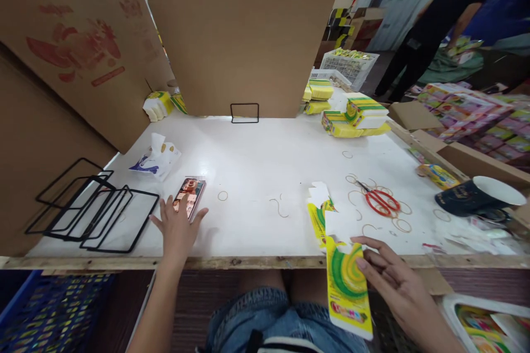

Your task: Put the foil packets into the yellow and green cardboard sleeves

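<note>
My left hand (181, 229) reaches over the table's left part with fingers spread, its fingertips at a smartphone (190, 197) with a lit screen. Between the thumb and fingers of my right hand (391, 281) is a flat yellow and green printed carton (348, 287), held upright past the table's front edge. Another yellow carton (318, 220) lies on the table just behind it, partly covered by the held one. Red-handled scissors (381, 201) rest among several loose rubber bands (402, 225) to the right.
Black wire stands (120, 220) lie at the left, near a tissue pack (156, 159). Stacked yellow cartons (356, 116) sit at the back right. A dark mug (467, 198) stands by the right edge. Large cardboard (244, 33) walls the back. A person (434, 27) bends over beyond.
</note>
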`<move>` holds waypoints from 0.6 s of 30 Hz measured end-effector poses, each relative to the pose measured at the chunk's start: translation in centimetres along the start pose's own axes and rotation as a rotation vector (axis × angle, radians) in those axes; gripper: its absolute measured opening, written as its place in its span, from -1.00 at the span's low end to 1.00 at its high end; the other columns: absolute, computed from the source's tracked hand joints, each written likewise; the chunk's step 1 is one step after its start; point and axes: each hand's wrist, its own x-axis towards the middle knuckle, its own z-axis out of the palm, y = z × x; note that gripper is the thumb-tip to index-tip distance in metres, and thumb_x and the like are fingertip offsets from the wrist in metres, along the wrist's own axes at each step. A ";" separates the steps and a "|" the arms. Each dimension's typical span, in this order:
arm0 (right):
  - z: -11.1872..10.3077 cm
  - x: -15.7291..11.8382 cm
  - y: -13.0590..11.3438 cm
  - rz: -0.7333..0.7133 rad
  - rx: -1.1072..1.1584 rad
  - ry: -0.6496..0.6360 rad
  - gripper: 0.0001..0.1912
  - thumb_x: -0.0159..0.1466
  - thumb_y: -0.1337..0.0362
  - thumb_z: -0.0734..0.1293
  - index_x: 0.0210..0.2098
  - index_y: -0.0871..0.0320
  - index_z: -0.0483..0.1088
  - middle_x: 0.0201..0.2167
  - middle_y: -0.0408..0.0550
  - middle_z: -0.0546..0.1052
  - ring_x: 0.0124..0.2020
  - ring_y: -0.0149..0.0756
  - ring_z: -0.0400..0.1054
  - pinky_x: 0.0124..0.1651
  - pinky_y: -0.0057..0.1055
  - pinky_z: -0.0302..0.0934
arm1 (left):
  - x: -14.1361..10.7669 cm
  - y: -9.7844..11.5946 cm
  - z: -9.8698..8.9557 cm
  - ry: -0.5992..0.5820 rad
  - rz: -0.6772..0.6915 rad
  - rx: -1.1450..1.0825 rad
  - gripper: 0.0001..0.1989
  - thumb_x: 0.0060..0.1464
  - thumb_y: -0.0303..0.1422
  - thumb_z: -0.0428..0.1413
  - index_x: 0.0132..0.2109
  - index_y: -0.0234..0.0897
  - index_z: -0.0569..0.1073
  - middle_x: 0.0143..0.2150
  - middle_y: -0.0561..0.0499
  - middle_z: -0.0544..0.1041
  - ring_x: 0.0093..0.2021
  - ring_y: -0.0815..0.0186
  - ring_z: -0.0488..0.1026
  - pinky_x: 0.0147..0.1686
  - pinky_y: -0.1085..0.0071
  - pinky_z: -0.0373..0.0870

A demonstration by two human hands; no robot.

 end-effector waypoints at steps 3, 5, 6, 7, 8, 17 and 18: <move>0.7 0.1 -0.1 0.006 0.002 -0.034 -0.62 0.18 0.03 0.36 -0.07 0.01 0.29 -0.32 -0.07 0.56 -0.33 -0.25 0.47 -0.30 -0.45 0.42 | 0.6 -1.0 0.1 -0.026 -0.036 -0.005 -0.39 0.08 -0.14 0.09 0.17 -0.47 0.30 0.31 -0.58 0.00 0.35 -0.36 -0.29 0.11 -0.42 -0.39; 0.9 0.1 -0.1 0.012 0.002 -0.044 -0.61 0.18 0.03 0.36 -0.07 0.02 0.29 -0.31 -0.06 0.56 -0.33 -0.26 0.47 -0.30 -0.45 0.41 | 0.4 -0.4 -0.1 -0.024 -0.041 -0.058 -0.39 0.07 -0.17 0.10 0.16 -0.51 0.30 0.32 -0.59 0.00 0.34 -0.39 -0.31 0.09 -0.44 -0.42; 0.9 0.1 0.0 0.016 0.006 -0.038 -0.60 0.17 0.03 0.37 -0.07 0.03 0.29 -0.30 -0.05 0.56 -0.32 -0.25 0.47 -0.30 -0.45 0.41 | -0.1 0.2 -0.4 -0.021 -0.034 -0.094 -0.39 0.08 -0.18 0.09 0.18 -0.52 0.28 0.32 -0.56 0.01 0.35 -0.36 -0.30 0.12 -0.42 -0.40; 1.0 0.1 0.1 0.020 0.013 -0.022 -0.59 0.16 0.03 0.37 -0.07 0.03 0.29 -0.29 -0.04 0.56 -0.32 -0.24 0.47 -0.30 -0.45 0.41 | -0.9 1.1 -0.6 -0.025 -0.014 -0.154 -0.38 0.10 -0.20 0.07 0.21 -0.52 0.22 0.32 -0.53 0.02 0.36 -0.31 -0.29 0.16 -0.37 -0.36; 1.0 0.2 0.2 0.022 0.021 -0.002 -0.59 0.16 0.02 0.38 -0.07 0.04 0.29 -0.28 -0.03 0.56 -0.31 -0.23 0.48 -0.30 -0.45 0.41 | -2.0 2.4 -0.9 -0.054 0.025 -0.203 -0.41 0.11 -0.20 0.06 0.21 -0.45 0.22 0.30 -0.43 0.13 0.36 -0.19 -0.14 0.22 -0.23 -0.19; 2.8 0.0 0.4 -0.099 -0.028 0.071 -0.66 0.20 0.08 0.35 -0.10 0.09 0.34 -0.16 0.04 0.50 -0.13 -0.18 0.42 -0.13 -0.39 0.36 | -12.7 16.0 -2.0 -0.989 0.196 -1.245 -0.39 0.12 -0.52 0.03 0.27 -0.11 0.08 -0.05 -0.11 0.48 -0.15 0.29 0.50 -0.12 0.32 0.41; 2.7 -0.2 0.3 -0.098 -0.029 0.074 -0.67 0.20 0.08 0.35 -0.11 0.10 0.34 -0.17 0.03 0.50 -0.16 -0.18 0.43 -0.13 -0.38 0.36 | -12.8 16.5 -2.0 -0.996 0.214 -1.242 -0.41 0.10 -0.55 0.02 0.25 -0.11 0.13 -0.10 -0.08 0.49 -0.19 0.30 0.49 -0.15 0.35 0.40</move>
